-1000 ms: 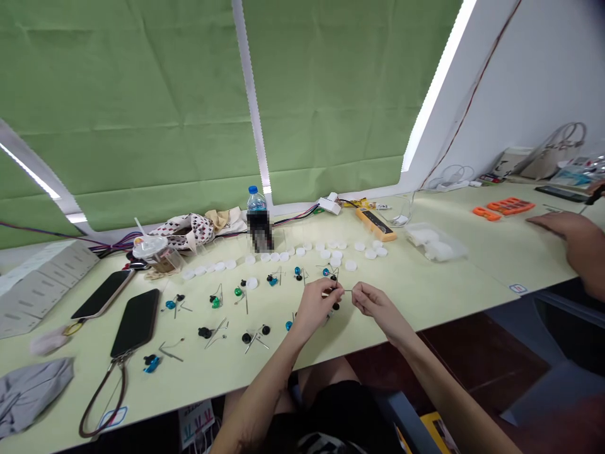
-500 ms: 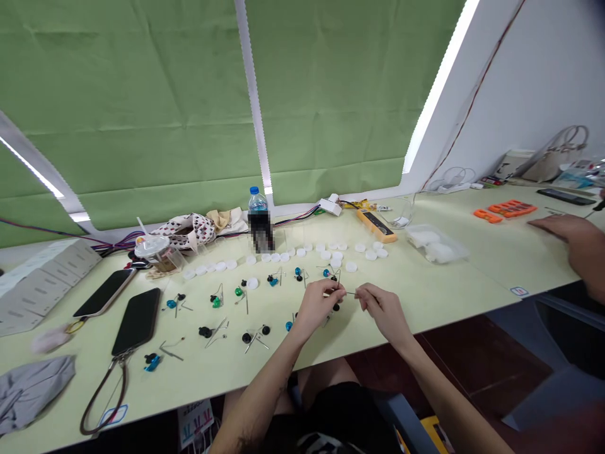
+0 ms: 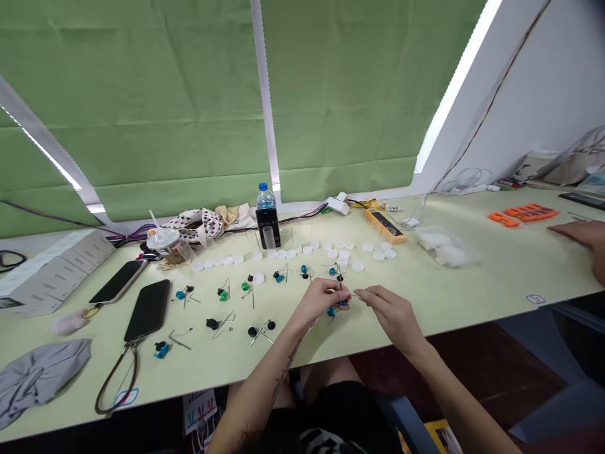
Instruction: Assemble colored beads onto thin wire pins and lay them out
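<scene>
My left hand [image 3: 317, 304] is closed in a pinch around a small blue part [image 3: 343, 302] with a thin dark rod standing up from it. Just to its right, my right hand [image 3: 388, 310] pinches the end of a thin metal rod [image 3: 353, 296] that points at the blue part. Whether the rod's tip sits inside the part is too small to tell. Close by on the table lie another blue piece [image 3: 331, 312] and a blue-and-black set [image 3: 333, 272]. To the left are several similar sets of blue, green [image 3: 224, 294] or black [image 3: 212, 323] pieces with thin metal rods.
White round caps [image 3: 358, 267] run in a row behind the sets. Further back stand a phone [image 3: 268, 221] showing a timer, a bottle [image 3: 266, 197] and a yellow multimeter [image 3: 385, 226]. A clear bag [image 3: 448, 246] lies right. Another person's hand [image 3: 579, 233] rests near orange pieces [image 3: 524, 214].
The view has shifted slightly left. My right hand has opened its pose a little, with fingers straighter, and the blue part in my left hand now shows.
</scene>
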{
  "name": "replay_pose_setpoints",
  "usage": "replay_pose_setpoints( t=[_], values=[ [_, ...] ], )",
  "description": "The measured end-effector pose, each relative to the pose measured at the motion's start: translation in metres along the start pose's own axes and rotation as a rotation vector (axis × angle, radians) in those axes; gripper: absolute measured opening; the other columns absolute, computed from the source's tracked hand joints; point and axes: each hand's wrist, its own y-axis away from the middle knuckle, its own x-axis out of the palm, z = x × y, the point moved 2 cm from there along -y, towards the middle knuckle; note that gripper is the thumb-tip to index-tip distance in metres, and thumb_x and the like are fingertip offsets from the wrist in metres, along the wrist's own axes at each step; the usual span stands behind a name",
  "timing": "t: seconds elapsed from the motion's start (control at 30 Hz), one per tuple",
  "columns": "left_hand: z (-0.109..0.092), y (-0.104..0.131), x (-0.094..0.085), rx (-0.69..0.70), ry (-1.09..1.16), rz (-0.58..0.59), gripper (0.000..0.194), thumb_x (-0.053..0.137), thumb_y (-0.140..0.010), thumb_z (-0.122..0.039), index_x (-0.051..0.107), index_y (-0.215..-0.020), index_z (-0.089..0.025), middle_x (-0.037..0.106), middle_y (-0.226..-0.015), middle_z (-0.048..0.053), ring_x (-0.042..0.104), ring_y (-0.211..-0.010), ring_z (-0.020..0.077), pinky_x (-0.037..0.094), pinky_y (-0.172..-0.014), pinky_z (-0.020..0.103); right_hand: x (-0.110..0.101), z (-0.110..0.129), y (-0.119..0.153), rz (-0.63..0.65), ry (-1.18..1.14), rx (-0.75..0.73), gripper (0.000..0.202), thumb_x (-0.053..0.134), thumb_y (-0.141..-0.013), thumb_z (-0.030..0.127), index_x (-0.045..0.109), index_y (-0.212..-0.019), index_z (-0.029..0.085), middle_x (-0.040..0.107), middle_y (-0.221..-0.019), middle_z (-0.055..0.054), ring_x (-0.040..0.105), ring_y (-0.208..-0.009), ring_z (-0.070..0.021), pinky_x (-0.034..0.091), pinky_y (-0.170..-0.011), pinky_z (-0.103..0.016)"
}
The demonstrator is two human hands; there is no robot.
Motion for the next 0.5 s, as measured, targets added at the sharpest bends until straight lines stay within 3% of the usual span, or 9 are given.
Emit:
replay_pose_setpoints(
  t=[0.07,0.13,0.23,0.3,0.4,0.5],
  values=[
    [0.002,0.001,0.0,-0.026,0.048,0.041,0.031,0.067,-0.07,-0.041,0.066,-0.074,-0.01,0.062,-0.071,0.007,0.061,-0.067,0.0152,0.052,-0.071,0.031,-0.001,-0.001,0.002,-0.005,0.054,-0.057,0.032,0.038,-0.093,0.031,0.065,-0.109,0.023,0.064,-0.097,-0.008,0.06,-0.088,-0.0194,0.048,-0.076,-0.032],
    [0.003,0.0,0.0,-0.009,0.027,-0.023,0.03,0.066,-0.07,-0.04,0.065,-0.073,-0.01,0.062,-0.069,0.006,0.061,-0.066,0.015,0.052,-0.07,0.03,0.0,-0.004,0.004,-0.032,0.043,0.049,0.033,0.039,-0.093,0.034,0.062,-0.113,0.022,0.064,-0.098,-0.008,0.062,-0.083,-0.0188,0.049,-0.074,-0.031],
    [0.005,-0.001,0.001,0.079,-0.126,-0.174,0.025,0.063,-0.073,-0.037,0.065,-0.071,-0.013,0.063,-0.072,0.005,0.061,-0.066,0.0147,0.051,-0.068,0.027,0.007,-0.008,0.004,0.009,-0.054,0.284,0.037,0.035,-0.094,0.041,0.065,-0.097,0.019,0.065,-0.075,-0.005,0.059,-0.058,-0.0152,0.048,-0.057,-0.028],
    [0.007,-0.001,0.001,0.124,-0.22,-0.205,0.022,0.061,-0.074,-0.035,0.066,-0.071,-0.014,0.064,-0.072,0.005,0.061,-0.067,0.0144,0.05,-0.068,0.026,0.01,-0.008,0.003,0.071,-0.096,0.32,0.04,0.033,-0.094,0.041,0.065,-0.085,0.018,0.06,-0.061,-0.002,0.053,-0.047,-0.0134,0.046,-0.049,-0.026],
    [0.009,0.0,-0.001,0.068,-0.181,-0.12,0.024,0.061,-0.075,-0.037,0.067,-0.076,-0.013,0.063,-0.07,0.005,0.061,-0.066,0.0147,0.051,-0.068,0.027,0.008,-0.005,0.003,0.031,-0.017,0.145,0.034,0.036,-0.094,0.035,0.066,-0.093,0.02,0.062,-0.068,-0.004,0.056,-0.054,-0.0145,0.047,-0.054,-0.028],
    [0.008,0.004,-0.003,-0.008,-0.051,-0.037,0.028,0.063,-0.073,-0.038,0.067,-0.076,-0.01,0.063,-0.07,0.007,0.062,-0.065,0.0151,0.052,-0.068,0.029,0.006,-0.003,0.005,0.021,0.054,-0.093,0.032,0.036,-0.093,0.027,0.064,-0.109,0.023,0.066,-0.09,-0.008,0.063,-0.079,-0.0184,0.05,-0.073,-0.032]
  ],
)
